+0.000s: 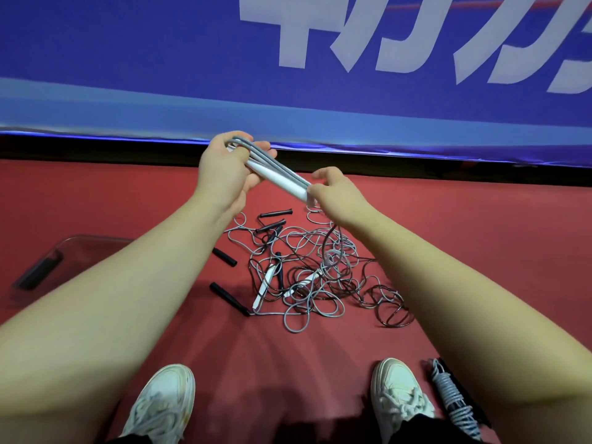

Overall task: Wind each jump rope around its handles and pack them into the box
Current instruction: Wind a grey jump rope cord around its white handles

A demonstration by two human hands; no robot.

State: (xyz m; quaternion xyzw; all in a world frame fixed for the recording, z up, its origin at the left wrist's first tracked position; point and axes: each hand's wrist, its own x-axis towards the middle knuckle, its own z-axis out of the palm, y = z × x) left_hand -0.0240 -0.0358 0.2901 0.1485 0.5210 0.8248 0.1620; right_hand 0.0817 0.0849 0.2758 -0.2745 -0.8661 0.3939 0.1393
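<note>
**White-handled rope held above the tangle**

The blue banner point(160, 59) behind the floor carries large white characters point(400, 36). They are cut off by the top and right edges of the view and cannot be read. At the left a clear plastic box point(83, 246) sits on the red floor point(480, 238). Inside it lies one dark bundle with black handles point(40, 272), blurred through the wall.

The left hand point(227, 168) grips the upper end of a pair of white plastic handles point(278, 177), which slant down to the right. A grey rope point(256, 152) is looped along them and over the top by the fingers. The right hand point(333, 190) pinches the lower end with curled fingers. The two hands are apart, one at each end, raised above the floor.

Beneath them lies a tangled pile of grey and black jump ropes point(314, 277), with loose black and white handles among the loops. Just beside the right white sneaker point(400, 395), a wound grey rope bundle point(455, 398) rests on the floor, outside the box.
</note>
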